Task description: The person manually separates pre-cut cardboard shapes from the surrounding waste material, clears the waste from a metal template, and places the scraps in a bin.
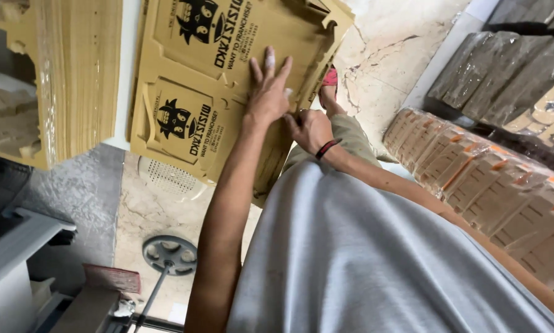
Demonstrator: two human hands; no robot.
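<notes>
head view: pale marble floor [406,49], grey machine [12,246] at lower left. 1 printed cardboard sheet [197,92] fills the upper centre; the left hand [268,92] lies flat and open on it, the right hand [311,129] pinches its edge. 2 cardboard stacks: upper left [73,74], right [492,185].

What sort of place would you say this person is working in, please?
Probably a small packaging or box-making workshop: the left hand presses on a stack of printed die-cut cardboard sheets, wrapped bundles of flat cartons lie alongside, and the marble floor serves as workspace.
</notes>
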